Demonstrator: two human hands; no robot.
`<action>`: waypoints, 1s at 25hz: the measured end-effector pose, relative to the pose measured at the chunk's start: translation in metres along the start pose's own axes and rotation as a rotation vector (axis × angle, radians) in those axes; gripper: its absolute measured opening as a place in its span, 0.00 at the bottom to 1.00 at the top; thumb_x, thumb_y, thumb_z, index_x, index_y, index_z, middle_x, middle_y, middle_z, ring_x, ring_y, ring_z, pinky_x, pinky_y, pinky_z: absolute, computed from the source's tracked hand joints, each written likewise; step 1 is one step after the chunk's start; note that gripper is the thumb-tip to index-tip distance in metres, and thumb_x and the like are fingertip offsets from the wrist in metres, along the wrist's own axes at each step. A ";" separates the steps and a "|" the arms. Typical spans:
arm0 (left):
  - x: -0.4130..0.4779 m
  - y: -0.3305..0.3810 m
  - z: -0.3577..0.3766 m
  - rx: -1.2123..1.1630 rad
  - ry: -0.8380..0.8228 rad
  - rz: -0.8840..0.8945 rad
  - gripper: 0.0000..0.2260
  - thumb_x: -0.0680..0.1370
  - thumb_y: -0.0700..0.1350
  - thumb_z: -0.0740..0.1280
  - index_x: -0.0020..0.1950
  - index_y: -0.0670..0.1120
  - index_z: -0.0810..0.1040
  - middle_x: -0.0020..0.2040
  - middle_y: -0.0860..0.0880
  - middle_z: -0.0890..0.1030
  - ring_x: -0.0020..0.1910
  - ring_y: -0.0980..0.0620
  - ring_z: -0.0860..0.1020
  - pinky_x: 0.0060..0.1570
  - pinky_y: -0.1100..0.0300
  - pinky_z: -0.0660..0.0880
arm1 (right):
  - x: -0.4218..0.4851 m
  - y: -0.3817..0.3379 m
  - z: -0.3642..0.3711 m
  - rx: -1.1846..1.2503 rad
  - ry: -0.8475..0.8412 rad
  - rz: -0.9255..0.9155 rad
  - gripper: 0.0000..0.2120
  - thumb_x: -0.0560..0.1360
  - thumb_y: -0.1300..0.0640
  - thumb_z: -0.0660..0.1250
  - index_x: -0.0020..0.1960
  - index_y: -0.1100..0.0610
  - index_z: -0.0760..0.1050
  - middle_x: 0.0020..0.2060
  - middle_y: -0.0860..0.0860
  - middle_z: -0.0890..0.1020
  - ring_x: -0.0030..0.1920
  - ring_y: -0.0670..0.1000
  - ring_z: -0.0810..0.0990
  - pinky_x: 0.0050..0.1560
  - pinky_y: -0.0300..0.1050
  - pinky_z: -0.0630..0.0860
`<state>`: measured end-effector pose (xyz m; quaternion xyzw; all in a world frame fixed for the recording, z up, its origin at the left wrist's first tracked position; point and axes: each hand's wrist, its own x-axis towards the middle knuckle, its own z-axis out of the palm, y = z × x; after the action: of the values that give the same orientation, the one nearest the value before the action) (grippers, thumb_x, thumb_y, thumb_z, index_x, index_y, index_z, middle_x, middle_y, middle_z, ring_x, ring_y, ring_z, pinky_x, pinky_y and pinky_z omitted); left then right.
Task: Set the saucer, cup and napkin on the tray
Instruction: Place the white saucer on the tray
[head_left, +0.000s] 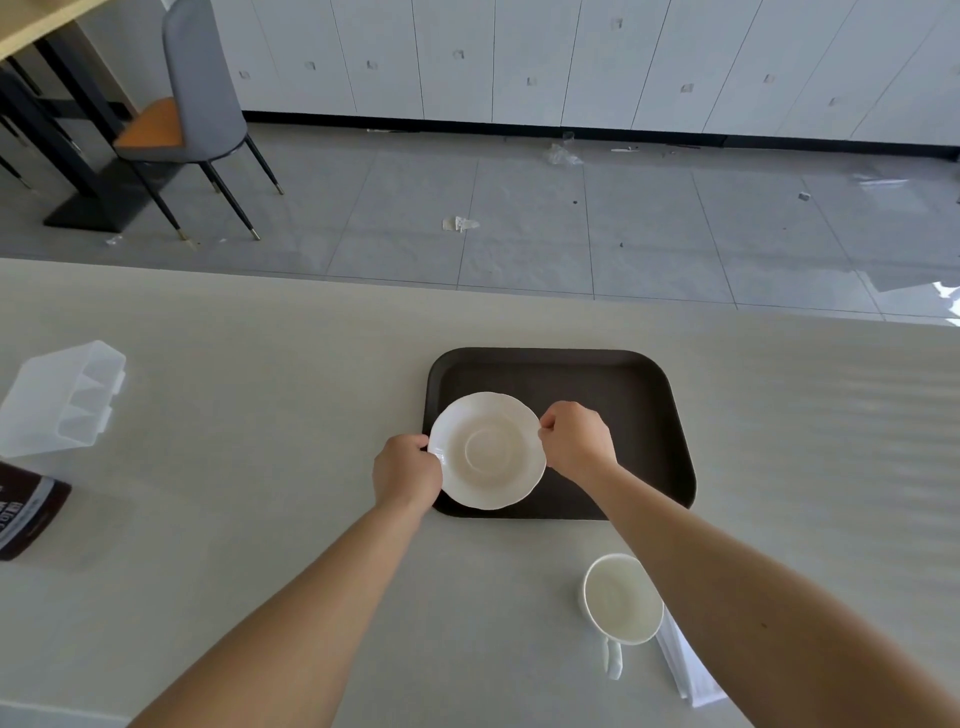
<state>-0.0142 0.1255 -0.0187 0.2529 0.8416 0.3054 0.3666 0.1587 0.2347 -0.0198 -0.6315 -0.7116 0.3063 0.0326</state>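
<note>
Right now the saucer sits over the near left part of the dark tray, and you hold it by both sides. Your left hand pinches its left rim and your right hand pinches its right rim. I cannot tell if the saucer is flat on the tray or just above it. The saucer is round, so it does not matter which way it turns.

Next comes the cup, I think. It stands on the table close to you, off the tray, down and to the right of the saucer. It lies just under your right arm, so your right hand is the nearer one. Its handle points back toward you. The white napkin lies just beside the cup on its right, partly hidden by your arm.

Nothing stands between the cup and the saucer. Far to the left are a clear plastic box and a dark packet, well out of the way
</note>
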 end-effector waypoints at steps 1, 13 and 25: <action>-0.001 0.000 0.001 -0.045 -0.003 -0.005 0.12 0.65 0.33 0.55 0.37 0.48 0.72 0.37 0.45 0.69 0.39 0.49 0.68 0.44 0.52 0.70 | 0.000 0.001 0.000 0.012 0.001 0.009 0.09 0.75 0.62 0.61 0.45 0.55 0.80 0.38 0.52 0.83 0.39 0.54 0.81 0.37 0.43 0.77; -0.012 0.003 -0.007 -0.322 0.037 -0.069 0.18 0.71 0.32 0.57 0.33 0.56 0.63 0.42 0.46 0.72 0.41 0.48 0.71 0.46 0.53 0.70 | -0.003 0.016 -0.002 0.210 -0.092 0.039 0.08 0.77 0.59 0.62 0.46 0.56 0.80 0.33 0.53 0.85 0.35 0.54 0.86 0.45 0.51 0.84; -0.010 -0.088 -0.017 0.736 0.142 0.329 0.22 0.79 0.46 0.63 0.73 0.48 0.70 0.73 0.42 0.68 0.74 0.39 0.64 0.71 0.32 0.56 | -0.077 0.062 -0.053 0.267 0.105 -0.056 0.04 0.77 0.56 0.68 0.50 0.52 0.81 0.35 0.45 0.83 0.35 0.48 0.83 0.42 0.46 0.82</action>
<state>-0.0387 0.0530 -0.0659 0.4768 0.8663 0.0551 0.1387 0.2515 0.1862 0.0199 -0.6166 -0.6792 0.3636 0.1621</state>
